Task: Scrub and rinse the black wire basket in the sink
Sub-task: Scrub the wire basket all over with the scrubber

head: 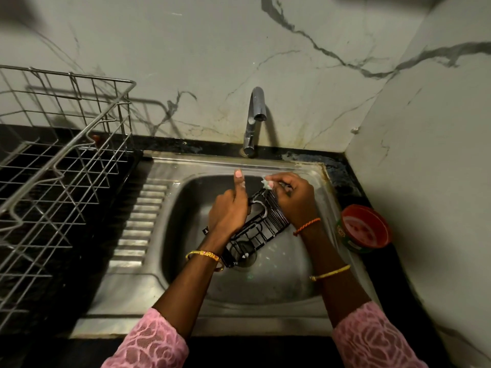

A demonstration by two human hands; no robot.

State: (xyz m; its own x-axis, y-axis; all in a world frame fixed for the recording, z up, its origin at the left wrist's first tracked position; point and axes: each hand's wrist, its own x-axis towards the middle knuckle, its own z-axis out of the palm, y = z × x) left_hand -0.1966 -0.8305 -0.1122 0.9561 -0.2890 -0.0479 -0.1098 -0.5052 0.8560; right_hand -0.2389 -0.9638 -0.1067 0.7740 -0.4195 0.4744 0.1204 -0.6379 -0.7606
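The black wire basket [255,224] is held tilted above the bowl of the sink [265,301], its lower end over the drain [247,257] and its upper end toward the tap [253,120].

The left hand [228,211] grips the basket's left side frame with fingers curled around the wire and the thumb raised. The right hand [292,200] sits at the basket's upper right end, fingertips pinching a small pale scrubbing piece [266,183] against the wires.

Procedure, as judged: keep the left hand's hold firm so the frame does not twist, work the scrubber along each wire, not across, then rotate the basket to reach the underside. No water is visibly running from the tap, so rinsing appears outstanding.

Right of the sink stands a red tub [365,228]; left of it, a steel dish rack [61,166].

Limitations: the hands cover the basket's upper end; the scrubber's material, the tub's contents and the basket's far side cannot be determined.
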